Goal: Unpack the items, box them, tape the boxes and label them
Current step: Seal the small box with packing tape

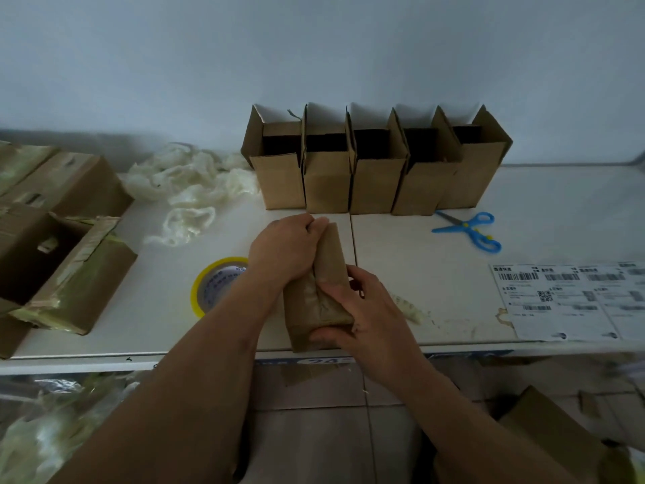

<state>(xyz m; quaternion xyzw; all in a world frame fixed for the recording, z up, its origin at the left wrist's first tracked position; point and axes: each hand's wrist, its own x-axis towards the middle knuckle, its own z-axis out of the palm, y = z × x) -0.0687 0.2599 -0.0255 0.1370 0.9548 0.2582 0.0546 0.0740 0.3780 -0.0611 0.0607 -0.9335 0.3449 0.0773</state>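
A small brown cardboard box (330,260) lies on its side near the front of the white table (436,274), partly wrapped in clear tape. My left hand (284,249) grips its far end from the left. My right hand (363,309) holds the near end, thumb on top and fingers curled under. A row of several open cardboard boxes (373,183) stands against the wall behind. A yellow roll of tape (216,284) lies flat just left of my left wrist. A sheet of shipping labels (572,298) lies at the right front.
Blue scissors (471,230) lie right of centre, in front of the boxes. Crumpled whitish wrapping (185,190) is piled at the back left. Larger taped cartons (59,246), one open, sit at the left edge. More cardboard and wrapping lie on the floor below.
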